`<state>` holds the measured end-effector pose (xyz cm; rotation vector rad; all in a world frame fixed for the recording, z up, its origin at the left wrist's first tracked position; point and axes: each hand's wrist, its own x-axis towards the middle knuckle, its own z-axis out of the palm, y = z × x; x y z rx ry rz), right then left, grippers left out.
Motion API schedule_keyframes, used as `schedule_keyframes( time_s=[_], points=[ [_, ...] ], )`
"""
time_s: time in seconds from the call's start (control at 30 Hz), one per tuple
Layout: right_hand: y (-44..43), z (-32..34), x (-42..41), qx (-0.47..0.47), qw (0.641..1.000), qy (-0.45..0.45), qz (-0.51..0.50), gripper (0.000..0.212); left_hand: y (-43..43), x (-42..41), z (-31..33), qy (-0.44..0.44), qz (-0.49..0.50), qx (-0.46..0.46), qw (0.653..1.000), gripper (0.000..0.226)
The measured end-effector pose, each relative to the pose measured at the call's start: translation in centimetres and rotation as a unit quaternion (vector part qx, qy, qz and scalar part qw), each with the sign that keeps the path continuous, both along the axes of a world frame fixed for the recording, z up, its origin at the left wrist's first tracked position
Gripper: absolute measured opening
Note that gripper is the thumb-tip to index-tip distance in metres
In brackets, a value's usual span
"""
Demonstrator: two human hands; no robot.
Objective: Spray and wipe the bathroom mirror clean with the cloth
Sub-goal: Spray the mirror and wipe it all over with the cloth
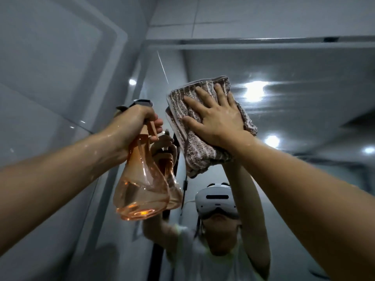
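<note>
The mirror (294, 122) fills the right half of the view, its top edge running across near the top. My right hand (215, 116) lies flat with fingers spread on a folded brown-and-white cloth (194, 151), pressing it against the upper part of the glass. My left hand (136, 122) grips the neck and trigger of a clear orange spray bottle (140, 191), held up just left of the cloth; liquid fills its lower part. Both forearms look wet. The bottle and both arms show again as reflections in the glass.
A glossy grey tiled wall (60, 78) stands close on the left, meeting the mirror at a corner. Ceiling lights (254, 91) glare in the glass. The reflection shows a person wearing a white headset (217, 201) below the cloth.
</note>
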<state>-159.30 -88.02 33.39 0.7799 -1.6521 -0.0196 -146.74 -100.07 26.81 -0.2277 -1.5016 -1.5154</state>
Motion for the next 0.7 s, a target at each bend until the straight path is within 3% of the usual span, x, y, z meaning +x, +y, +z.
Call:
schedule_keyframes(
  time_s=[0.13,0.3,0.7],
  points=[
    [2.7,-0.2,-0.4,0.002,1.0,-0.008,-0.004,0.054,2.2,-0.6,-0.8,-0.027,-0.011,-0.01,1.0,0.012],
    [10.4,-0.5,-2.2,-0.071,0.997,-0.027,-0.032,0.053,8.1,-1.7,-1.3,-0.033,-0.034,-0.024,0.999,0.014],
    [40.0,-3.9,-8.2,-0.212,0.965,-0.115,-0.103,0.053,30.2,-7.6,-0.4,-0.043,-0.123,-0.066,0.989,0.02]
  ],
)
